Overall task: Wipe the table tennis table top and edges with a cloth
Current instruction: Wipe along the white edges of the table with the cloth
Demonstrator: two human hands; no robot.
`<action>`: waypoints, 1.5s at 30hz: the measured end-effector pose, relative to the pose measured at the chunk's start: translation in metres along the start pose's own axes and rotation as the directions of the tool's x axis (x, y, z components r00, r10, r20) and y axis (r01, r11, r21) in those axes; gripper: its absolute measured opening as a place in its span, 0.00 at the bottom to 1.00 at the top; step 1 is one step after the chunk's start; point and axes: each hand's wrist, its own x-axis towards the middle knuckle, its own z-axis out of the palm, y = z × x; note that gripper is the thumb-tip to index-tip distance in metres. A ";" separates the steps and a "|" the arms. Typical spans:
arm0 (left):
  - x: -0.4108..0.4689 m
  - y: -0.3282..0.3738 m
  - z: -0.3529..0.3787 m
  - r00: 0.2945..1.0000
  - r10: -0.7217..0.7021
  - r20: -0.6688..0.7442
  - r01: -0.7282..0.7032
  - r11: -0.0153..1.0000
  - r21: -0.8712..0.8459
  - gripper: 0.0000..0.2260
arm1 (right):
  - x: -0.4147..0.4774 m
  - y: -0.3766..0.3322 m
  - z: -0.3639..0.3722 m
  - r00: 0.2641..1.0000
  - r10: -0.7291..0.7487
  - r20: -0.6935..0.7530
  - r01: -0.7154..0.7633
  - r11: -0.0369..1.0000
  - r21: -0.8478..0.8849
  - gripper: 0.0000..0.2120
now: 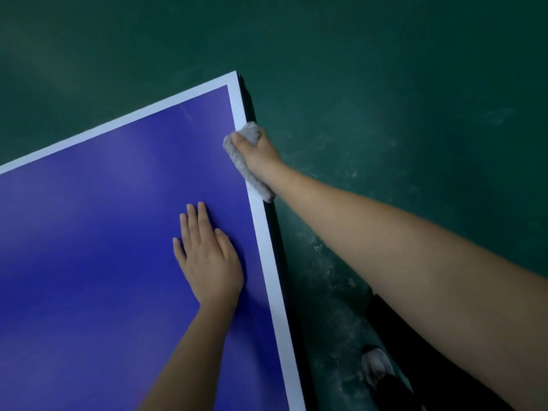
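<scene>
**Edge-wiping step.** We see the desk (89, 232), a smooth, faintly glossy blue top framed by a flat white border (264, 247). It runs from lower centre to its far corner at upper centre of the frame. The right hand (258, 151) curls round a grey, fluffy cloth (244, 169), bunched into a rough elongated wad. It holds the cloth against the desk's dark side edge (278, 253) just below that corner. The left hand (207, 256) lies flat on the blue surface at centre frame, fingers straight and close together, holding nothing. We judge that the next move calls for a steady slide along the rim, with pressure on its thin vertical face. A scuffed green floor (385, 84) and a pale shoe (378, 364) fill the right.
</scene>
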 end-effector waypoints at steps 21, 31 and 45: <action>0.000 0.010 -0.014 0.993 -0.052 0.103 0.052 0.999 0.005 0.25 | -0.017 0.008 -0.016 0.982 0.056 0.181 -0.062 0.998 0.029 0.34; 0.009 0.008 -0.021 0.986 -0.065 0.154 0.066 0.998 -0.005 0.24 | 0.129 -0.073 -0.021 0.941 -0.279 0.190 0.330 0.876 -0.351 0.18; 0.016 0.016 -0.023 0.971 -0.150 0.188 0.158 0.987 -0.029 0.27 | 0.103 -0.088 0.091 0.205 0.008 0.979 0.950 -0.241 -0.197 0.35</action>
